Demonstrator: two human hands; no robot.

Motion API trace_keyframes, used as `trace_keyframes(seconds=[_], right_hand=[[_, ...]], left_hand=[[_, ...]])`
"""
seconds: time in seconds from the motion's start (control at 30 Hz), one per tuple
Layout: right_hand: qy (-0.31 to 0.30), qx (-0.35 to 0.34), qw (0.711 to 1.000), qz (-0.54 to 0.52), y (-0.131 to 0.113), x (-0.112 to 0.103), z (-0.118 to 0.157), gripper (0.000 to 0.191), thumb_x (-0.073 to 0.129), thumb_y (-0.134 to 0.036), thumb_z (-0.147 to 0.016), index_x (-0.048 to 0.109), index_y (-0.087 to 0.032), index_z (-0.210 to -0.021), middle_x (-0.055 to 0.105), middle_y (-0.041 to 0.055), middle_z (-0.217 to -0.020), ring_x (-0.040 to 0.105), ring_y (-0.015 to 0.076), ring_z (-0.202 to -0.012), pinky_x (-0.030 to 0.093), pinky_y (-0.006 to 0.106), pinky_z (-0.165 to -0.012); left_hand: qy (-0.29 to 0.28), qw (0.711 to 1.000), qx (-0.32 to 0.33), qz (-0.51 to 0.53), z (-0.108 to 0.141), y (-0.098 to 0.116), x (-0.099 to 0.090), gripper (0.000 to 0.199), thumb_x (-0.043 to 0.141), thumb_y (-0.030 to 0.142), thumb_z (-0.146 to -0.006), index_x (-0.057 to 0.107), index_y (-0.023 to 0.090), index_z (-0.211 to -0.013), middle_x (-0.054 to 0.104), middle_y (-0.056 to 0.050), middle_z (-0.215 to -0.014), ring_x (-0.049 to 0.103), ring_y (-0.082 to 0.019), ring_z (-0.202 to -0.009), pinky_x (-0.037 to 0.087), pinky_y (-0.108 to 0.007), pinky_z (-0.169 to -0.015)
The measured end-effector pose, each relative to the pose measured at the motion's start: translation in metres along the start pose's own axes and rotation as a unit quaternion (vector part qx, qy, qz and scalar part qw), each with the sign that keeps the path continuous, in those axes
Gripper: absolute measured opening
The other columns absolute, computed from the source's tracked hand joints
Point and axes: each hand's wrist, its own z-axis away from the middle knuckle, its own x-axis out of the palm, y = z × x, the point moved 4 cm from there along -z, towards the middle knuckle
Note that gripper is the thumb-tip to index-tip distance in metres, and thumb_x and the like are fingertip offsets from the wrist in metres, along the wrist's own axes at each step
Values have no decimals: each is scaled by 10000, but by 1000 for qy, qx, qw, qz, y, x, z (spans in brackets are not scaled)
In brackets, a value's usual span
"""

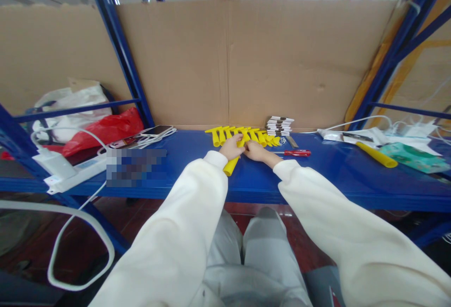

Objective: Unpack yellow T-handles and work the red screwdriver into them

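Observation:
A yellow tubular piece (pixel 230 167) points toward me over the blue shelf, its upper end between my hands. My left hand (pixel 231 147) is closed around it. At its upper end, my right hand (pixel 255 151) has its fingers bent against the same piece; the fingertips are partly hidden. Behind my hands lies a row of several similar yellow pieces (pixel 215 137). Small yellow parts (pixel 273 141) sit at the row's right end, near a stack of white and dark pieces (pixel 279 126). A red screwdriver (pixel 298 153) lies right of my right hand, below a small flat metallic piece (pixel 292 142).
A white power strip (pixel 82 171) with cables, a red bag (pixel 105 130) and a phone (pixel 157 131) are at left. At right lie another yellow tube (pixel 377 154), a green packet (pixel 414 157) and cables. Cardboard (pixel 282 58) stands behind the blue shelf (pixel 197 175).

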Motion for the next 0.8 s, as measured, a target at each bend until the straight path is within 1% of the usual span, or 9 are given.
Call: trace_keyframes(seconds=[0.13,0.27,0.37,0.43,0.5,0.63,0.7,0.8], right_hand=[[6,-3,1000,-12,1,1,-1,240,527,-177,-933,718,-105,-1059,734,189,-1117,683,256,-1026,483,281,-820],[-4,-13,997,-74,4,2,-4,225,508,-128,-916,699,-99,-1031,737,172,-1100,682,245,-1005,492,286,-851],[13,-10,992,-123,9,1,-6,274,492,-97,-900,681,-127,-1096,731,147,-1153,678,244,-1044,503,303,-895],[20,-10,990,-136,12,2,-6,309,491,-85,-888,680,-140,-1127,726,144,-1181,673,253,-1072,505,323,-926],[15,-18,990,-137,12,2,-6,324,489,-74,-882,697,-141,-1122,727,152,-1189,672,263,-1083,504,342,-948],[8,-33,992,-125,9,1,-6,343,474,-67,-893,738,-141,-1100,733,160,-1197,668,267,-1106,490,354,-982],[6,-39,993,-113,7,0,-4,346,467,-82,-904,748,-129,-1101,738,164,-1185,670,265,-1093,487,358,-983],[2,-36,995,-94,5,-2,-3,346,458,-114,-920,750,-107,-1107,750,168,-1145,683,262,-1036,500,362,-951]], left_hand=[[-2,1000,-4,6,2,2,0,637,638,37,-768,552,129,-1392,591,-166,-1460,511,-287,-1411,568,-394,-1035],[2,1000,-15,0,3,4,-1,643,627,25,-769,547,117,-1401,593,-165,-1458,513,-291,-1409,586,-367,-1009],[-5,1000,-14,5,4,6,-1,663,615,14,-771,527,115,-1419,579,-176,-1470,518,-296,-1404,614,-360,-958],[-8,1000,-19,5,4,7,-1,663,610,15,-774,517,102,-1425,558,-189,-1488,504,-306,-1414,634,-352,-907],[-4,1000,-25,-2,5,9,-1,650,616,14,-773,527,87,-1413,561,-197,-1483,497,-312,-1419,627,-358,-925],[7,1000,-29,5,6,13,-3,632,612,-8,-766,548,78,-1388,580,-199,-1463,527,-291,-1395,557,-383,-1052],[13,999,-36,29,6,13,-5,643,602,-12,-762,543,88,-1394,571,-198,-1472,538,-290,-1385,562,-384,-1043],[28,995,-59,76,6,12,-7,670,625,11,-749,541,125,-1405,555,-193,-1488,589,-314,-1326,615,-382,-943]])
